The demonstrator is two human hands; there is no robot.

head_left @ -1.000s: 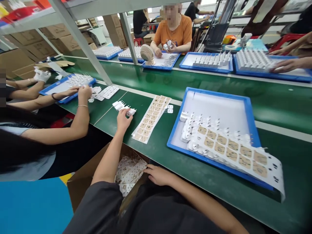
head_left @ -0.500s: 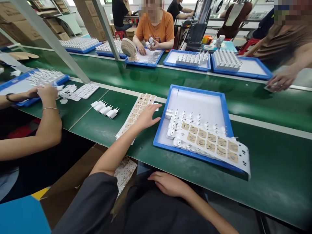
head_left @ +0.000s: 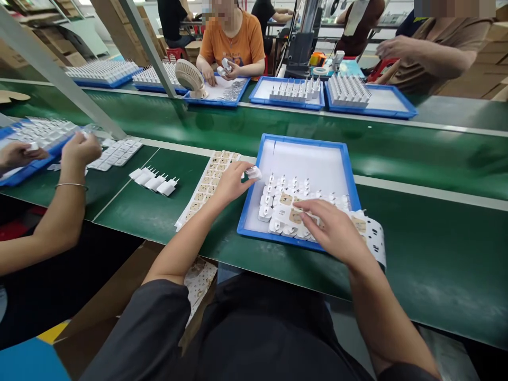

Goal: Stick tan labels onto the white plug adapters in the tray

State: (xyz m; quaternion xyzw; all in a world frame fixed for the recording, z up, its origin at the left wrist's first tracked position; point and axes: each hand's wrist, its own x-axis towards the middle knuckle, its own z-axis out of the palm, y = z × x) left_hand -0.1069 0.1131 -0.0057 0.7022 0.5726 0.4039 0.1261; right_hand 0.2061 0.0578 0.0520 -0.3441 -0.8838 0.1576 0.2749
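Observation:
My left hand [head_left: 230, 182] is closed on a small white plug adapter [head_left: 253, 172] at the left rim of the blue tray [head_left: 301, 143]. My right hand [head_left: 331, 230] rests over the label sheet [head_left: 369, 233] that lies across the white adapters [head_left: 286, 196] in the tray, its fingers spread and touching the sheet. A second sheet of brown labels [head_left: 204, 188] lies on the green belt just left of the tray. A short row of white adapters [head_left: 154, 182] sits further left on the belt.
A neighbour's hands [head_left: 79, 151] work at a blue tray [head_left: 16, 172] on the left. Across the belt, a person in orange [head_left: 232, 45] and another person's hand [head_left: 397, 47] work over blue trays [head_left: 369, 100]. A small fan [head_left: 190, 78] stands there. A cardboard box [head_left: 119, 296] sits below.
My left hand left the row of adapters, crossed the label sheet and took an adapter at the tray's edge. My right hand rose from my lap onto the sheet in the tray.

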